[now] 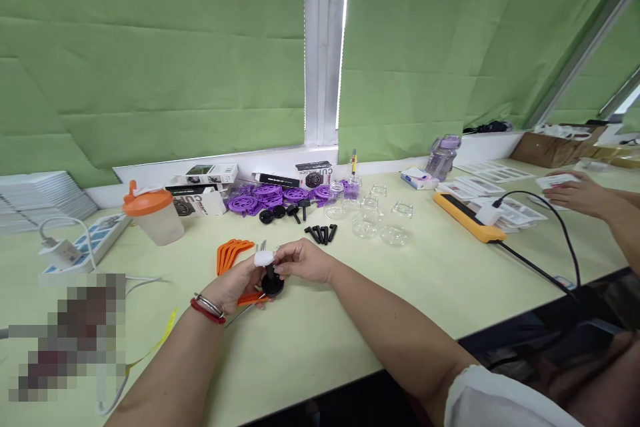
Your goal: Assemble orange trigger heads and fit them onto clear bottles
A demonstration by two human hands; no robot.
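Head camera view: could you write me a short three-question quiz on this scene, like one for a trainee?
1. True or false: the red bracelet is worn on the left arm.
2. What colour are the wheel-like pieces piled near the printed boxes? a) orange b) purple c) black
3. Which black item do the left hand and right hand meet at?

Key: 1. True. 2. b. 3. The black part with a round base.

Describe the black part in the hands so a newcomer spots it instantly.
Over the pale table, the left hand sits beside the right hand. Between them is the black part with a round base; unlike the black pieces lying near the purple parts, it's held.
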